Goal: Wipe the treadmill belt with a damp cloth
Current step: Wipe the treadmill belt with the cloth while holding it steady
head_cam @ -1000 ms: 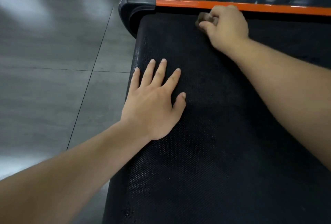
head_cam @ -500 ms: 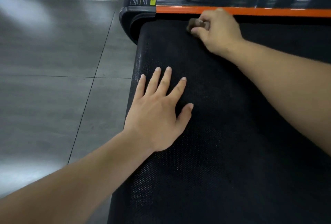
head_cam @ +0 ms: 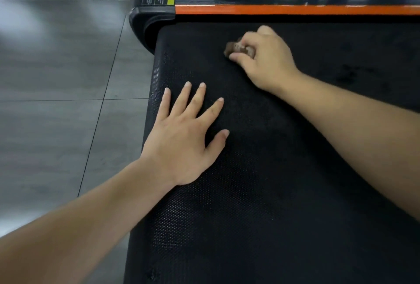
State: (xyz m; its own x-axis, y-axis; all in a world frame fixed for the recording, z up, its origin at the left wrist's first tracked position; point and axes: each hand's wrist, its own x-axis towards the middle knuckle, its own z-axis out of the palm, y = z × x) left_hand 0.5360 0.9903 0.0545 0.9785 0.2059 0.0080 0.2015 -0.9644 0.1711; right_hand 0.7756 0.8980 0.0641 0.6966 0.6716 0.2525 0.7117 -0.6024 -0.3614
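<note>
Clutching wadded brown cloth (head_cam: 236, 47), right hand (head_cam: 264, 61)

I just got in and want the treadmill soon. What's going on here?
A person is wiping the treadmill belt. Their right hand grips a small bunched brown cloth against the belt's far end, a little short of the orange strip. Their left hand rests flat on the belt near its left edge, fingers spread.

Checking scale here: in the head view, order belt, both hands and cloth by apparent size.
1. belt
2. left hand and right hand: unranked, since the left is nearer
3. cloth, mostly hidden in that hand
</note>
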